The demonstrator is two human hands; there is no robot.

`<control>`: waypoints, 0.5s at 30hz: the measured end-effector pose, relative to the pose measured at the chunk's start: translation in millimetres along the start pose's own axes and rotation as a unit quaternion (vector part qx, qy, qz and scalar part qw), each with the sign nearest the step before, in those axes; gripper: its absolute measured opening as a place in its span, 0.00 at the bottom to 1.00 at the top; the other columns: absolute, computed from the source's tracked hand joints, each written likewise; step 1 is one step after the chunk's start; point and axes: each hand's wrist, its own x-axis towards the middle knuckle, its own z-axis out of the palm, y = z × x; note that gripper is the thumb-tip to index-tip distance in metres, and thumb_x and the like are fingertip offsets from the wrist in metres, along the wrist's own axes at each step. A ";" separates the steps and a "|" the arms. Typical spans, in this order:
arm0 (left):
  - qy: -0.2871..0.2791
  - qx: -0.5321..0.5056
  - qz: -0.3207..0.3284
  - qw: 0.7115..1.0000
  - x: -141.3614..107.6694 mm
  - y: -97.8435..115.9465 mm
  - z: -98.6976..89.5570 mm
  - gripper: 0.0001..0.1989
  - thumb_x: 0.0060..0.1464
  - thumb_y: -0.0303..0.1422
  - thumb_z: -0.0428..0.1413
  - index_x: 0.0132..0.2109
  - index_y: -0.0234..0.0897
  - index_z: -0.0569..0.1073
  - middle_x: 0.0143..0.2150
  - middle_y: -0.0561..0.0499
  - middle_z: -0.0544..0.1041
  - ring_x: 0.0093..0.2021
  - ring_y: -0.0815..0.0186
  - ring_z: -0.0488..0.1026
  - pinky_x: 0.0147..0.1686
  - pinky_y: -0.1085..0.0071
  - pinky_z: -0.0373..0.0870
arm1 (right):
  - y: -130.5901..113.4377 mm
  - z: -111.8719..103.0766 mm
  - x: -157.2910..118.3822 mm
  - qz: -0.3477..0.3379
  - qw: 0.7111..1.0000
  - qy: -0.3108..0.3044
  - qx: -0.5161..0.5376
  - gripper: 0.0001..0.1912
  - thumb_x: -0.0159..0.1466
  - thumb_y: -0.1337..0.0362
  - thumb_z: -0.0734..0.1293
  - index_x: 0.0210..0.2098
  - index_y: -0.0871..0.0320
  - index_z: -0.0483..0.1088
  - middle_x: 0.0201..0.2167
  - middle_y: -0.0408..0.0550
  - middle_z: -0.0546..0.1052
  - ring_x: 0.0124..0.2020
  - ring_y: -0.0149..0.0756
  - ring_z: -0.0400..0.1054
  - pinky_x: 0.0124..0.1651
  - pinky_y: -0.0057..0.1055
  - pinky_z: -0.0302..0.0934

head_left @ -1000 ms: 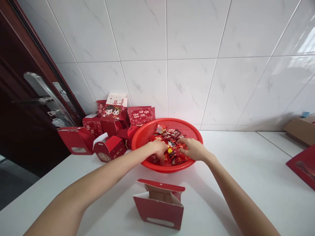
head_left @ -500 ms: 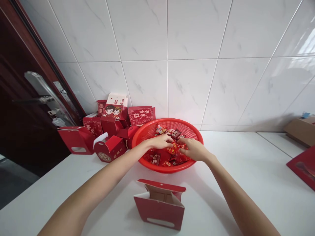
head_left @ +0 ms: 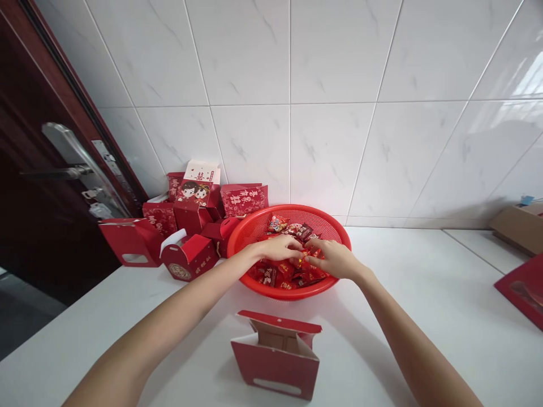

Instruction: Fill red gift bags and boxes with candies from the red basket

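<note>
The wrapped sweets (head_left: 285,270) in the red basket (head_left: 292,293) on the desk's (head_left: 394,271) far side should be light and slippery, best pinched by an end — left hand (head_left: 280,247) and right hand (head_left: 335,259) curl over them, grip unclear.

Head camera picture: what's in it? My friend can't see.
A left hand and right hand reach into a red basket of wrapped sweets. An open red box stands in front on a white table, with more boxes to the left.
</note>
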 end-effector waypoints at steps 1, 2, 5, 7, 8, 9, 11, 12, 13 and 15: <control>0.008 -0.010 0.028 1.000 1.0 -0.3 0.0 0.13 0.57 0.40 0.57 0.32 0.35 0.76 0.30 0.52 0.75 0.32 0.66 0.68 0.32 0.72 0.62 | 0.7 0.2 0.6 0.000 1.000 0.005 0.007 0.10 0.69 0.56 0.64 0.45 0.54 0.71 0.40 0.49 0.79 0.39 0.40 0.72 0.33 0.31 0.53; 0.014 -0.014 0.052 0.998 1.6 -0.4 -0.1 0.15 0.58 0.42 0.56 0.33 0.34 0.77 0.31 0.52 0.74 0.32 0.66 0.68 0.32 0.72 0.62 | 1.3 0.5 1.2 0.002 1.000 0.012 0.012 0.09 0.69 0.56 0.65 0.43 0.54 0.70 0.38 0.47 0.78 0.36 0.38 0.70 0.32 0.31 0.52; 0.014 0.015 0.059 0.998 1.3 1.0 0.0 0.19 0.61 0.46 0.55 0.36 0.34 0.78 0.31 0.53 0.74 0.32 0.67 0.67 0.33 0.71 0.61 | 3.0 1.8 2.7 0.010 0.999 0.033 0.025 0.05 0.66 0.61 0.67 0.35 0.55 0.67 0.29 0.42 0.73 0.29 0.34 0.64 0.29 0.30 0.49; -0.008 0.057 0.021 0.998 0.0 3.6 1.9 0.17 0.58 0.46 0.58 0.39 0.35 0.79 0.31 0.53 0.75 0.32 0.66 0.69 0.33 0.71 0.62 | 4.1 3.0 3.4 0.009 0.998 0.043 0.042 0.06 0.63 0.66 0.67 0.31 0.54 0.64 0.25 0.39 0.69 0.27 0.32 0.61 0.29 0.30 0.47; -0.023 0.085 0.004 0.996 -0.4 4.9 3.7 0.15 0.56 0.45 0.60 0.41 0.36 0.79 0.32 0.53 0.77 0.32 0.65 0.71 0.33 0.71 0.63 | 4.6 3.7 3.7 0.009 0.997 0.052 0.053 0.06 0.62 0.67 0.66 0.31 0.54 0.64 0.25 0.39 0.68 0.26 0.32 0.60 0.29 0.30 0.47; -0.043 0.118 -0.006 0.992 -0.5 6.1 6.2 0.15 0.53 0.43 0.63 0.42 0.37 0.79 0.33 0.53 0.77 0.33 0.64 0.72 0.33 0.72 0.63 | 5.3 4.5 4.0 0.010 0.996 0.064 0.064 0.06 0.61 0.68 0.66 0.31 0.54 0.63 0.25 0.39 0.68 0.26 0.32 0.60 0.29 0.30 0.48; -0.077 0.189 -0.006 0.979 0.8 7.0 12.2 0.14 0.47 0.40 0.67 0.39 0.38 0.78 0.34 0.52 0.77 0.33 0.63 0.72 0.30 0.72 0.62 | 7.1 6.3 4.7 0.013 0.992 0.091 0.082 0.06 0.60 0.69 0.65 0.31 0.54 0.62 0.27 0.40 0.70 0.28 0.32 0.62 0.30 0.30 0.50; -0.086 0.220 0.000 0.972 2.0 6.6 15.1 0.13 0.45 0.38 0.67 0.36 0.38 0.77 0.33 0.52 0.77 0.32 0.63 0.72 0.28 0.71 0.61 | 8.2 7.3 5.1 0.011 0.990 0.104 0.091 0.06 0.59 0.69 0.65 0.31 0.54 0.62 0.28 0.40 0.71 0.28 0.33 0.63 0.31 0.30 0.52; -0.093 0.238 0.006 0.967 3.4 5.6 17.5 0.11 0.46 0.37 0.67 0.33 0.38 0.75 0.32 0.52 0.76 0.30 0.63 0.70 0.27 0.71 0.59 | 9.3 8.2 5.5 0.007 0.988 0.116 0.104 0.06 0.58 0.69 0.65 0.32 0.54 0.62 0.30 0.41 0.72 0.29 0.33 0.64 0.31 0.30 0.54; -0.093 0.228 0.015 0.969 6.1 2.9 19.3 0.09 0.48 0.35 0.64 0.29 0.38 0.73 0.28 0.53 0.73 0.27 0.65 0.68 0.26 0.71 0.58 | 11.4 9.3 6.2 -0.012 0.980 0.133 0.147 0.06 0.57 0.68 0.65 0.32 0.54 0.62 0.31 0.41 0.74 0.30 0.34 0.66 0.33 0.31 0.58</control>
